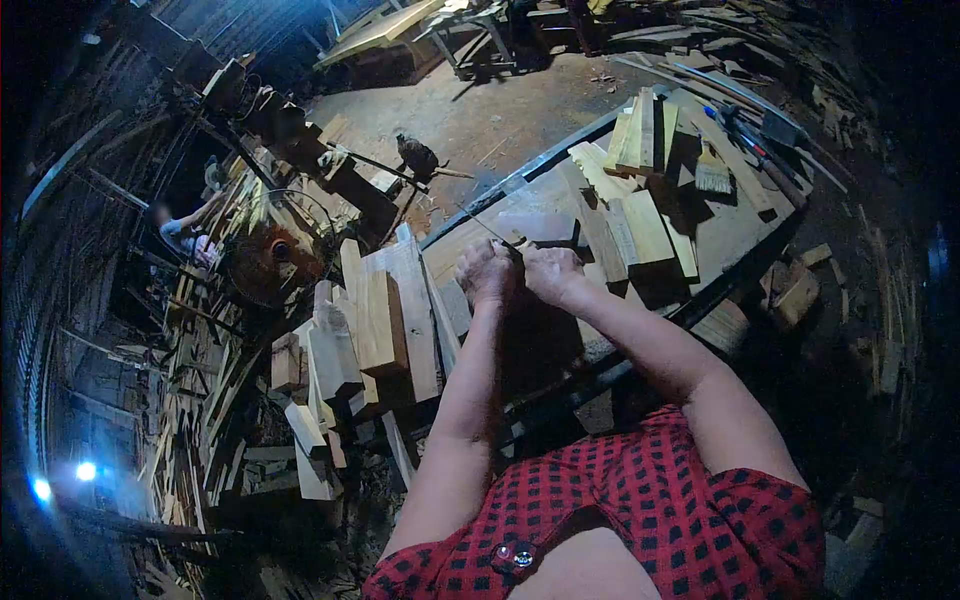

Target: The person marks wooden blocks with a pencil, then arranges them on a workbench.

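Observation:
Both my hands are closed and held close together above the workbench. My left hand (487, 273) is curled with its knuckles up. Beside it, my right hand (553, 272) is also in a grip. From between them a thin dark rod (490, 228) sticks out toward the far left; its near end is hidden by the fingers. Just beyond my right hand a pale flat block (537, 228) lies on the workbench (465, 238). Several wooden blocks (650, 235) are set to the right of my hands, and more wooden blocks (380, 322) are stacked to the left.
A wide paintbrush (713, 175) and blue-handled tools (740, 130) lie at the bench's far right. A rusty round fan (277, 258) stands left. On the floor beyond is a dark cat-like animal (417, 157). Another person (183, 230) is at far left among piled wood strips (195, 400).

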The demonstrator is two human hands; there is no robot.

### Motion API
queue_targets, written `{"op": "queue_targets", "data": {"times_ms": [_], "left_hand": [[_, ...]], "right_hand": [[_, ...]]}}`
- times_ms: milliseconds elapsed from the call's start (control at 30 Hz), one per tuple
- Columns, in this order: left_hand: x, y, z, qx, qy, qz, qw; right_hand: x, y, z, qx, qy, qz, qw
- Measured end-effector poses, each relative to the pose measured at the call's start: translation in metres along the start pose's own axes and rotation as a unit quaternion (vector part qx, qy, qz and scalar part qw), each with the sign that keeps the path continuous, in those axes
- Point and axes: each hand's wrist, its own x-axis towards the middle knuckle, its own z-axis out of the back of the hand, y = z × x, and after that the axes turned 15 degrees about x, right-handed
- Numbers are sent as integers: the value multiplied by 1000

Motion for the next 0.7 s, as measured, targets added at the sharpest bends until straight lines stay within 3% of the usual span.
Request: {"op": "queue_targets", "data": {"times_ms": [100, 233, 300, 400, 467, 567, 633, 667, 700], "left_hand": [[2, -1, 3, -1, 14, -1, 1000], [4, 1, -9, -6, 22, 2, 1000], [2, 2, -11, -5, 21, -3, 1000], [3, 0, -3, 6, 17, -7, 1000], [1, 1, -1, 16, 22, -4, 1000], [1, 0, -3, 7, 3, -13, 1000], [-1, -3, 1, 27, 12, -1, 1000], [-2, -4, 3, 26, 9, -3, 1000], [-2, -4, 5, 13, 19, 3, 1000]], "right_hand": [[-39, -22, 1, 51, -46, 27, 997], [-119, -50, 15, 9, 30, -6, 999], [-122, -50, 13, -1, 15, 17, 1000], [-77, -44, -2, 6, -22, 49, 999], [-32, -37, -16, 65, -99, 43, 992], [0, -24, -22, 43, -80, 34, 995], [12, -42, -46, -39, -20, 78, 996], [8, -54, -46, -41, -23, 78, 996], [-2, -60, -33, 29, -89, 173, 981]]}}
